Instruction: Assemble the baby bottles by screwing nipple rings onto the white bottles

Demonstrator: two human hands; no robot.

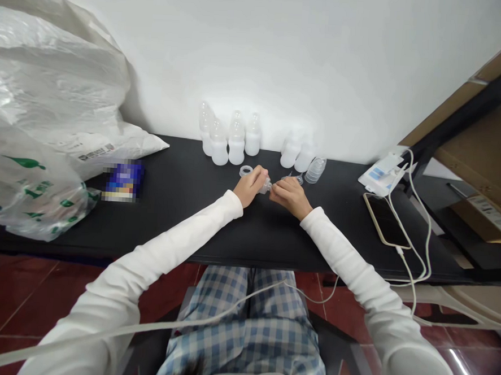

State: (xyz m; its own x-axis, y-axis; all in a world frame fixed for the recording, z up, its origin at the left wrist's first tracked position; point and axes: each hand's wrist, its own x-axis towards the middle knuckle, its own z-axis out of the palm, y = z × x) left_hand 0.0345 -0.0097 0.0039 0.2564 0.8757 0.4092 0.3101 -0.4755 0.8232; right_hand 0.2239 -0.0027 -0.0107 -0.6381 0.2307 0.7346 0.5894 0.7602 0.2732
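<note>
Over the black table, my left hand is closed around a clear bottle nipple, whose tip points right. The fingers of my right hand pinch at that tip; they partly hide it. Beside my left hand lies a translucent collar ring. Just behind my right hand another clear nipple rests on the table. Two white baby bottles without visible domed caps stand near the wall, and a clear ribbed cap leans next to them. Several white bottles with clear domed caps stand farther left.
Large white plastic bags and a green-printed bag fill the left side, near a blurred blue packet. At right lie a phone with white cables and a white package. Cardboard boxes stand beyond.
</note>
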